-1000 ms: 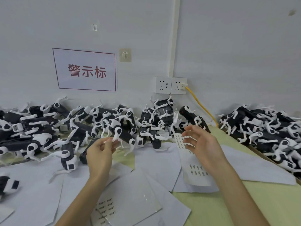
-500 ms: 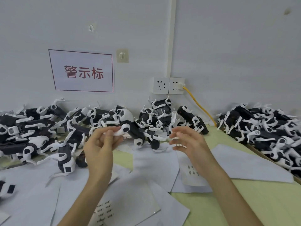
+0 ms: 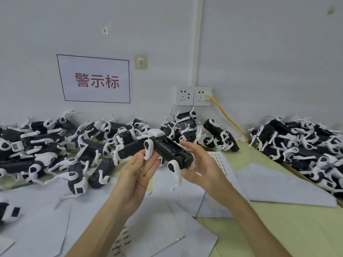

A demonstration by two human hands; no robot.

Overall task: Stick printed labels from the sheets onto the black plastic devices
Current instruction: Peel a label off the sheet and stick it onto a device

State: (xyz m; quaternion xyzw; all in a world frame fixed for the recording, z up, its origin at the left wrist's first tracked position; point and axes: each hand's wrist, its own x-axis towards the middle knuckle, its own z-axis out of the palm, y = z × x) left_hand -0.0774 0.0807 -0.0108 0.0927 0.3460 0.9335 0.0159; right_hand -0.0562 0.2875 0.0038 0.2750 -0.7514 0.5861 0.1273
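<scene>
Left hand (image 3: 138, 170) pinches a leg, right hand (image 3: 203, 168) curls fingers round black plastic dog-shaped device (image 3: 171, 152); device piles (image 3: 55, 143) crowd behind, green tabletop (image 3: 287, 230) shows right.

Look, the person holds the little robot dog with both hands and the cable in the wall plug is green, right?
The cable in the wall plug is yellow, not green; the head view shows it. The left hand and right hand do hold the little robot dog.
</scene>
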